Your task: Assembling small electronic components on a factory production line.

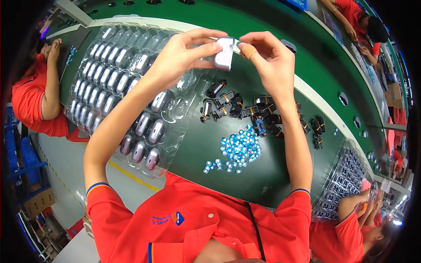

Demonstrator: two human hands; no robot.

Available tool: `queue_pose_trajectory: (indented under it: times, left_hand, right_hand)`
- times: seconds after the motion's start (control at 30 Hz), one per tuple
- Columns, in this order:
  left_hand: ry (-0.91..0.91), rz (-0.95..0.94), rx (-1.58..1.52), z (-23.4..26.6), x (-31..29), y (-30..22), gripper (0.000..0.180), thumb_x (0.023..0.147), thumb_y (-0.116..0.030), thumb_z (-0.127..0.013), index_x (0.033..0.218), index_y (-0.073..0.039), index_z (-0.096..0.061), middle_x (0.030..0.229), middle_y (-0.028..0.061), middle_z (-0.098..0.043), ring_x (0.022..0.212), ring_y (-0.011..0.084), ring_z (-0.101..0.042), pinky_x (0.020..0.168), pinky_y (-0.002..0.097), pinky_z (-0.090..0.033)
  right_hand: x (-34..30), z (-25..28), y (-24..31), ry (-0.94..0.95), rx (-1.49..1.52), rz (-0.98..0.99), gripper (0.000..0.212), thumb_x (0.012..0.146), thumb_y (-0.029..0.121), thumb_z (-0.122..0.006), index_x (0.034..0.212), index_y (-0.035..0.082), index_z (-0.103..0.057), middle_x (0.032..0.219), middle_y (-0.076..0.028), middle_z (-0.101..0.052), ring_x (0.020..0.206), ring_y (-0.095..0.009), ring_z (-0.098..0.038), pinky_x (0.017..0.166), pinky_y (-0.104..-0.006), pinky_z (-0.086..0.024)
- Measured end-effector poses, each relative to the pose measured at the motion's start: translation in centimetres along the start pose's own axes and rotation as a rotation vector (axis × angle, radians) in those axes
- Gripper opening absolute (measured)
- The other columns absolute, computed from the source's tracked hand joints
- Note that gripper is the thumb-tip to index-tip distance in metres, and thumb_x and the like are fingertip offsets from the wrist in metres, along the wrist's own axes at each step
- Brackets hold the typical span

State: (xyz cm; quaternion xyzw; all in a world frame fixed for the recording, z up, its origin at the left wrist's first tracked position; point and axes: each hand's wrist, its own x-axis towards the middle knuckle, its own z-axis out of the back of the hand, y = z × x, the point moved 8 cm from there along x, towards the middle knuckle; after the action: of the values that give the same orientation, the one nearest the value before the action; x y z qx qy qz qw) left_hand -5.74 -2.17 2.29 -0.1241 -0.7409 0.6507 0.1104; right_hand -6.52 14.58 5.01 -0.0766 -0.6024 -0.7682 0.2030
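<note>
Held up over the far side of the bench, a silver-grey rounded case shell [225, 55] sits between the thumb and fingers of my left hand [186, 55]. Just to its right, apart from it, my right hand [272, 61] is pinched, with a tan covering round one fingertip. Something tiny and teal shows at those fingertips, too small to name. Below my hands lie several black small assemblies with amber strips [237, 105]. Nearer to me is a heap of small blue-and-white pieces [241, 147].
Clear plastic trays [182, 131] of silver-grey cases fill the bench's left side. Another tray [346, 179] with small dark parts lies at the right. A green conveyor belt [307, 57] carries scattered parts beyond a pale rail. Co-workers in red sit left, right and across.
</note>
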Motion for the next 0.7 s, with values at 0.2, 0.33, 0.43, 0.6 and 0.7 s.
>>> queue_pose_trajectory:
  times: [0.2, 0.33, 0.43, 0.6, 0.7]
  left_hand:
    - [0.058, 0.094, -0.033, -0.6, 0.6, 0.6, 0.04, 0.092, -0.022, -0.066, 0.123, 0.003, -0.061, 0.111, 0.0125, -0.066, 0.1, 0.0179, -0.066, 0.089, 0.0356, -0.056]
    - [0.062, 0.117, 0.029, -0.5, 0.7, 0.5, 0.04, 0.092, -0.022, -0.066, 0.123, 0.004, -0.062, 0.109, 0.0122, -0.067, 0.098, 0.0183, -0.066, 0.088, 0.0354, -0.057]
    - [0.075, 0.123, 0.074, -0.8, 0.7, 0.3, 0.04, 0.092, -0.021, -0.066, 0.123, 0.004, -0.061, 0.108, 0.0124, -0.067, 0.097, 0.0186, -0.067, 0.088, 0.035, -0.057]
    - [0.08, 0.094, 0.081, -1.1, 0.4, -0.1, 0.04, 0.093, -0.021, -0.066, 0.123, 0.005, -0.062, 0.112, 0.0131, -0.067, 0.097, 0.0176, -0.067, 0.085, 0.0329, -0.057]
    - [0.051, 0.072, 0.114, -1.1, -0.2, -0.2, 0.038, 0.093, -0.022, -0.066, 0.121, 0.004, -0.063, 0.111, 0.0137, -0.067, 0.092, 0.0198, -0.069, 0.086, 0.0331, -0.057]
  right_hand:
    - [-0.4, -0.3, 3.1, -0.036, -0.469, 0.358, 0.016, 0.084, 0.001, -0.069, 0.1, 0.001, -0.068, 0.084, -0.008, -0.071, 0.077, -0.016, -0.07, 0.072, -0.0265, -0.055]
    - [-0.4, -0.5, 2.4, -0.06, -0.432, 0.313, 0.015, 0.084, 0.001, -0.068, 0.098, 0.002, -0.068, 0.084, -0.01, -0.071, 0.076, -0.019, -0.071, 0.072, -0.0268, -0.055]
    - [-0.6, -0.8, 2.1, -0.069, -0.419, 0.306, 0.013, 0.084, 0.001, -0.067, 0.097, 0.001, -0.067, 0.084, -0.01, -0.071, 0.077, -0.018, -0.071, 0.072, -0.0275, -0.055]
    - [-0.9, -1.3, 1.7, -0.099, -0.371, 0.236, 0.011, 0.086, -0.001, -0.064, 0.097, -0.001, -0.064, 0.083, -0.011, -0.07, 0.077, -0.017, -0.071, 0.073, -0.028, -0.055]
    - [-0.9, -1.8, 1.5, -0.117, -0.381, 0.206, 0.01, 0.086, -0.001, -0.063, 0.097, -0.002, -0.063, 0.083, -0.011, -0.07, 0.078, -0.017, -0.071, 0.073, -0.0281, -0.055]
